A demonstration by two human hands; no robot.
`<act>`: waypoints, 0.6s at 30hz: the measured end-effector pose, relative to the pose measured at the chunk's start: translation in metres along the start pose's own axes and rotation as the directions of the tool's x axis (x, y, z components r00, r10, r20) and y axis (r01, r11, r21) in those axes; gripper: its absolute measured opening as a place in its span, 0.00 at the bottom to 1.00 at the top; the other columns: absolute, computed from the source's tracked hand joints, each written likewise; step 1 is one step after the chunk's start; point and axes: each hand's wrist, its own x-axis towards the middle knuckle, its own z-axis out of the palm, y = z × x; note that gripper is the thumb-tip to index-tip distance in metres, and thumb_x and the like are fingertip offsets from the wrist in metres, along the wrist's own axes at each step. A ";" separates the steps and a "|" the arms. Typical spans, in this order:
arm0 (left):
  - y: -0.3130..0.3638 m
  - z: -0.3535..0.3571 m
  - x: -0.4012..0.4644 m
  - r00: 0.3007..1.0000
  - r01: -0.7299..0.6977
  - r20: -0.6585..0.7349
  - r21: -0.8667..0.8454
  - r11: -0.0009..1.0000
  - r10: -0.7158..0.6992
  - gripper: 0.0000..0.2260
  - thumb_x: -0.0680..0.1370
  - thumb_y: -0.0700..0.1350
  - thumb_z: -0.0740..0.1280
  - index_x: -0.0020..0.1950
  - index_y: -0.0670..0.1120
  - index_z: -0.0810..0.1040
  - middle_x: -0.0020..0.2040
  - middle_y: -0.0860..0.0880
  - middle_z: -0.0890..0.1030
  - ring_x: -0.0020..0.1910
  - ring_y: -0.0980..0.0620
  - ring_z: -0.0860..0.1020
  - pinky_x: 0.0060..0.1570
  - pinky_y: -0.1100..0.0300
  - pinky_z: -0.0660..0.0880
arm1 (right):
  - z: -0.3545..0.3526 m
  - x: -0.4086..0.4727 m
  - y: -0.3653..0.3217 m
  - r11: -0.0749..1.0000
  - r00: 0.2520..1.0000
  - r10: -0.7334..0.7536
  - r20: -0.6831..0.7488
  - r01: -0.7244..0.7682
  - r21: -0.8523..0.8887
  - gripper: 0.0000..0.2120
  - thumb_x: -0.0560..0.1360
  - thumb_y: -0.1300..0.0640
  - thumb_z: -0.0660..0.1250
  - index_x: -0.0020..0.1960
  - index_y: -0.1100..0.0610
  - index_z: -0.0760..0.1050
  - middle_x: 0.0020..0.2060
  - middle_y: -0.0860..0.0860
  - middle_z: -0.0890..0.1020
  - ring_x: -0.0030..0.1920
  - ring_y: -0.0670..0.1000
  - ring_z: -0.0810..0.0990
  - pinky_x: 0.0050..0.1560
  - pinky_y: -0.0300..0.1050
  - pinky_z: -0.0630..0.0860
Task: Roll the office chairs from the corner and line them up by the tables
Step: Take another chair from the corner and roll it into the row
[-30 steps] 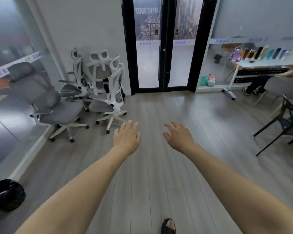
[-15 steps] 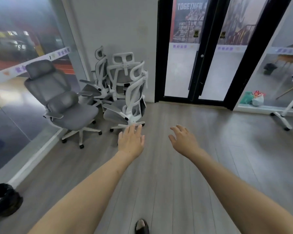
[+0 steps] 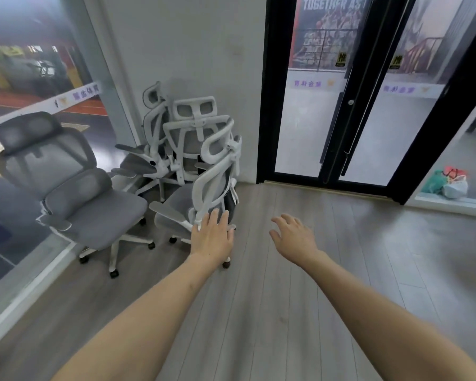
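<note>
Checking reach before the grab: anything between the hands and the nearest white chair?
Nothing visible. The left hand and right hand are both open with only bare floor ahead of them. The nearest white chair stands in front of the other white chairs, with the grey chair off to its left.

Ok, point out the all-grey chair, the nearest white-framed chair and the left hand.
all-grey chair (image 3: 99, 215), head view, on its seat cushion.
nearest white-framed chair (image 3: 217, 171), head view, on its backrest frame.
left hand (image 3: 212, 237), head view, on the back of the hand.

forearms (image 3: 138, 320): bare, no sleeves | hands: no gloves, rings or watch
</note>
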 end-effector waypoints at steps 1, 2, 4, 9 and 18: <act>0.004 0.002 0.020 1.000 0.002 -0.001 0.015 1.000 -0.002 0.25 0.85 0.56 0.53 0.81 0.51 0.60 0.80 0.49 0.63 0.78 0.47 0.61 0.72 0.42 0.65 | -0.001 0.022 0.009 1.000 1.000 -0.006 0.005 0.006 0.010 0.23 0.85 0.44 0.54 0.78 0.50 0.66 0.78 0.53 0.67 0.76 0.57 0.66 0.71 0.58 0.68; 0.008 0.005 0.041 1.000 0.010 -0.001 0.026 1.000 -0.010 0.24 0.85 0.56 0.53 0.81 0.51 0.61 0.79 0.49 0.64 0.77 0.47 0.62 0.71 0.43 0.66 | -0.001 0.044 0.018 1.000 1.000 -0.016 0.011 0.016 0.021 0.23 0.85 0.44 0.54 0.78 0.50 0.66 0.78 0.53 0.67 0.76 0.57 0.66 0.71 0.58 0.68; 0.016 0.013 0.084 0.999 0.036 0.010 0.023 0.999 -0.036 0.24 0.85 0.57 0.53 0.80 0.51 0.62 0.79 0.49 0.64 0.76 0.47 0.63 0.71 0.43 0.66 | 0.001 0.090 0.037 0.998 0.998 -0.053 0.023 0.052 0.036 0.23 0.85 0.44 0.54 0.78 0.50 0.66 0.77 0.53 0.67 0.75 0.57 0.67 0.71 0.58 0.69; 0.039 0.039 0.182 0.991 0.131 0.021 0.046 0.990 -0.132 0.25 0.85 0.57 0.52 0.82 0.52 0.59 0.81 0.48 0.61 0.77 0.46 0.63 0.71 0.44 0.66 | 0.006 0.205 0.081 0.988 0.988 -0.150 0.035 0.149 0.040 0.22 0.85 0.45 0.55 0.76 0.50 0.67 0.76 0.52 0.69 0.74 0.58 0.68 0.69 0.57 0.70; 0.083 0.049 0.303 0.925 0.377 0.026 0.046 0.925 -0.379 0.24 0.85 0.55 0.53 0.81 0.51 0.59 0.79 0.47 0.63 0.77 0.43 0.63 0.70 0.41 0.68 | -0.014 0.377 0.134 0.932 0.924 -0.363 0.123 0.360 0.050 0.20 0.84 0.46 0.56 0.73 0.51 0.69 0.72 0.52 0.71 0.72 0.58 0.69 0.65 0.57 0.70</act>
